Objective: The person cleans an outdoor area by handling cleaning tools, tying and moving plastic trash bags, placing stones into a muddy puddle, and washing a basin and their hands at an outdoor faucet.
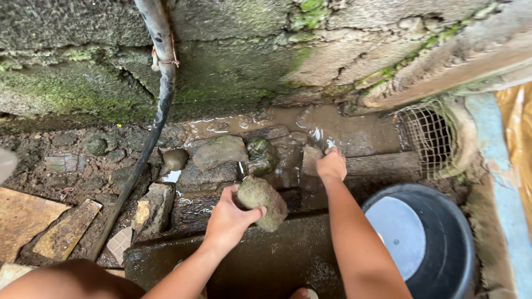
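Two hands engaged: your left hand (228, 220) clasps the mossy rock (262, 202) from its left, while your right hand (331, 164), farther forward, presses a wet stone (310, 158), grip unclear.

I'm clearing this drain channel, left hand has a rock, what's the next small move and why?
Probably lift the rock clear and set it aside left. The left hand already has a grip on it, the right hand is busy in the muddy water, and a bucket fills the right side.
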